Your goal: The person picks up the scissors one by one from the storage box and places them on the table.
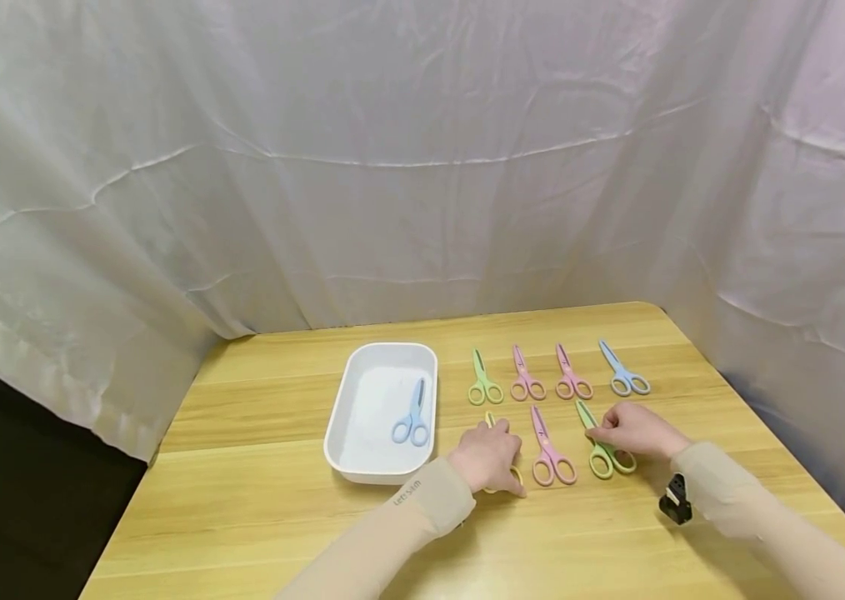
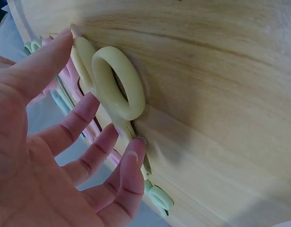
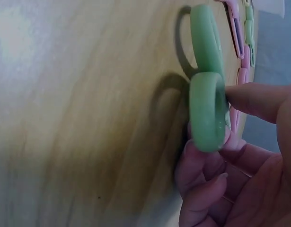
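My left hand (image 1: pixel 493 457) reaches over a pair of yellow scissors (image 2: pixel 136 101) lying on the table. Its thumb is by the handle loops and its fingers are spread along the blade side, without a closed grip. Pinched between thumb and fingers of my right hand (image 1: pixel 636 429) is a pair of green scissors (image 3: pixel 206 111); the loops stand slightly off the wood, casting a shadow. Between the hands lies a pair of pink scissors (image 1: pixel 545 443), blades pointing away. To the left, a white tray (image 1: pixel 338 417) holds one pair of blue scissors (image 1: pixel 417 415).
A back row on the wooden table (image 1: pixel 257 500) has green scissors (image 1: pixel 478 379), two pairs of pink scissors (image 1: pixel 521 375) and blue scissors (image 1: pixel 619 372). A pale curtain (image 1: pixel 422 208) hangs behind the table and along its sides.
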The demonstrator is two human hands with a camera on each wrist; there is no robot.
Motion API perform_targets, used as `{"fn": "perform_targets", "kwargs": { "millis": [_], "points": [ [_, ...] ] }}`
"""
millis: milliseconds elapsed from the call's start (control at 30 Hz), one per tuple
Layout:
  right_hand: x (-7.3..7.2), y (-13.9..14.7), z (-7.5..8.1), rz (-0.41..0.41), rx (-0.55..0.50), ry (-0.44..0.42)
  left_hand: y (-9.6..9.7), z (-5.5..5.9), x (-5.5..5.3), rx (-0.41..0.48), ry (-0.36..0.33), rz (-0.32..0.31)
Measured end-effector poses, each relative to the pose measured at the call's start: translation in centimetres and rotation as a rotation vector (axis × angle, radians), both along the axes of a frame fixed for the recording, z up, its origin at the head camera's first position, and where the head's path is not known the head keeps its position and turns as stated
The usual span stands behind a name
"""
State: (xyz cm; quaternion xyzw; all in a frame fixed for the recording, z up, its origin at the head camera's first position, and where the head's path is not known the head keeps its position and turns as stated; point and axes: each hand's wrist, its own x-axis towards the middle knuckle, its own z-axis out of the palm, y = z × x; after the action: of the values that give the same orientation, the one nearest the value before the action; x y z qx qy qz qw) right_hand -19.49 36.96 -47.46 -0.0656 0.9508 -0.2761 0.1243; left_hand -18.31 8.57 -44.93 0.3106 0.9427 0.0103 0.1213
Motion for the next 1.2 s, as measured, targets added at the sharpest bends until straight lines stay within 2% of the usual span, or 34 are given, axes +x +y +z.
{"fn": "perform_targets", "kwargs": {
  "millis": [233,1200],
  "points": [
    [-0.30,-0.07,-0.14,0.022,0.065,0.043,-0.15,-0.09,-0.29,-0.006,-0.012,0.009],
    [-0.63,-0.84,0.59,0.060,0.095,0.051,-0.09,-0.05,-0.35,-0.015,-0.017,0.027]
  ]
}}
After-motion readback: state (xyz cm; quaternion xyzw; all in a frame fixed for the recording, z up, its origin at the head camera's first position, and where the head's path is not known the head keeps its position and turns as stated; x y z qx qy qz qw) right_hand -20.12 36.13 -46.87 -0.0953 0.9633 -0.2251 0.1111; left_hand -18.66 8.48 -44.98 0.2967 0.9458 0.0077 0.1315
